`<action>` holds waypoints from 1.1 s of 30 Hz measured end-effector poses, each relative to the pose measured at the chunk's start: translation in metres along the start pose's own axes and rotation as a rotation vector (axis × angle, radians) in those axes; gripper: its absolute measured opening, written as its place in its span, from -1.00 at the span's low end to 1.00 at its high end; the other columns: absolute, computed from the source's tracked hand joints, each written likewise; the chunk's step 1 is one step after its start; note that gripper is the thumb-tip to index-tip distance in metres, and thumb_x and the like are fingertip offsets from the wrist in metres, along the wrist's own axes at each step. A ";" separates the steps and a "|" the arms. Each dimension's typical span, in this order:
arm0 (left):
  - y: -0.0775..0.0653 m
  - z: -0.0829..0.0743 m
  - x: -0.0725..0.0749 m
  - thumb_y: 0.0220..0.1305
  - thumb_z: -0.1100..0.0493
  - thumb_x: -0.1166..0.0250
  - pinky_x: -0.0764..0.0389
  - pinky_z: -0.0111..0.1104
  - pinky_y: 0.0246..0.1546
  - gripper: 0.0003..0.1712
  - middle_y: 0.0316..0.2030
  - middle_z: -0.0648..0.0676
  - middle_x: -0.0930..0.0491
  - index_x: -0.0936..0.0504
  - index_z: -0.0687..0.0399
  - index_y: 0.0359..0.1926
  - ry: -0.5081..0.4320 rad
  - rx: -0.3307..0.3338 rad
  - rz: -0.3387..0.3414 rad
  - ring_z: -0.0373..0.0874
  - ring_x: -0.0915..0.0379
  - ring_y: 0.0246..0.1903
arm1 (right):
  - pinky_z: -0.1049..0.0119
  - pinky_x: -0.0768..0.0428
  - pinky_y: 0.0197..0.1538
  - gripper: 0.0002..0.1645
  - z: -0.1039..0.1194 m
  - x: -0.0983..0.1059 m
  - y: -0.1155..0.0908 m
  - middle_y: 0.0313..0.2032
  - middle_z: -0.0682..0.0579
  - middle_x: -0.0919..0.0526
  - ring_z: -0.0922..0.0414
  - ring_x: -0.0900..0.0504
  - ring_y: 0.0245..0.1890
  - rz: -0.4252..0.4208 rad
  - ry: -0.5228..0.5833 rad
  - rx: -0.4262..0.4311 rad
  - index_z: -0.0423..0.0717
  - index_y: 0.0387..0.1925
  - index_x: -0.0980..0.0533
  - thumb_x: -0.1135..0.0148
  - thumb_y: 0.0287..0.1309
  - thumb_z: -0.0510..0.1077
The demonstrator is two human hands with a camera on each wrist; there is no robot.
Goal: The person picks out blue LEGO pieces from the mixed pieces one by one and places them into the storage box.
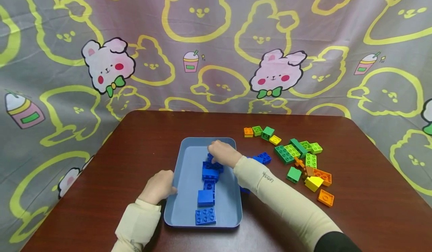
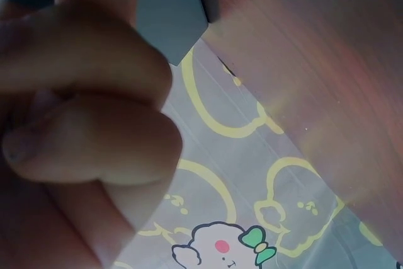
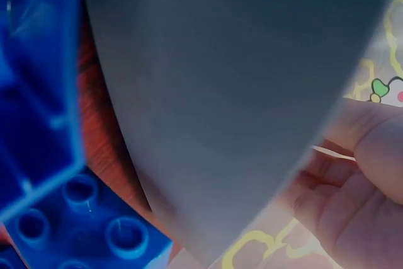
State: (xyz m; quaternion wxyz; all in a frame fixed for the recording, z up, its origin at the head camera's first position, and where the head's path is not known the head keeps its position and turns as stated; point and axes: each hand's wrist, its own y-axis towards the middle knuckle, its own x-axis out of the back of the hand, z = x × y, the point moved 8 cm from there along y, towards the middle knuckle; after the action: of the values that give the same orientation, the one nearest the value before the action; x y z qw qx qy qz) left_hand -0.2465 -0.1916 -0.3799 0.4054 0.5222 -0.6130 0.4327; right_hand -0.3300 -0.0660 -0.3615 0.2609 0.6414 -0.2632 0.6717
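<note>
A shallow blue-grey tray lies on the table, with several blue building bricks in a rough row inside it. My left hand grips the tray's left rim, its thumb over the edge; curled fingers show large in the left wrist view. At the far end of the row, my right hand pinches a blue brick, partly hidden under the fingers. The tray's wall covers part of the right hand in the right wrist view. Nearer me in the tray lies a six-stud blue brick.
More blue bricks lie outside the tray, partly behind the right forearm. Farther right are scattered green bricks, yellow bricks and orange bricks. A patterned cloth hangs behind the brown table.
</note>
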 end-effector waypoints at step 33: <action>-0.001 -0.002 0.000 -0.14 0.37 -0.33 -0.34 -0.34 -0.68 -0.83 -0.72 0.05 -0.36 -0.46 0.23 -0.60 0.000 -0.025 -0.003 -0.15 -0.31 -0.69 | 0.42 -0.45 -0.26 -0.85 0.004 -0.009 -0.003 -0.44 0.02 -0.52 0.16 -0.43 -0.41 0.051 0.027 0.028 -0.17 -0.30 -0.54 -0.21 0.07 -0.19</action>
State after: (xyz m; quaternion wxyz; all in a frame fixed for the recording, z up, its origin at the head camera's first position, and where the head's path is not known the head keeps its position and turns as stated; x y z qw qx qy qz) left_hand -0.2451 -0.1896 -0.3789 0.4126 0.5179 -0.6174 0.4246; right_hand -0.3247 -0.0673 -0.3701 0.2382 0.6290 -0.2666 0.6903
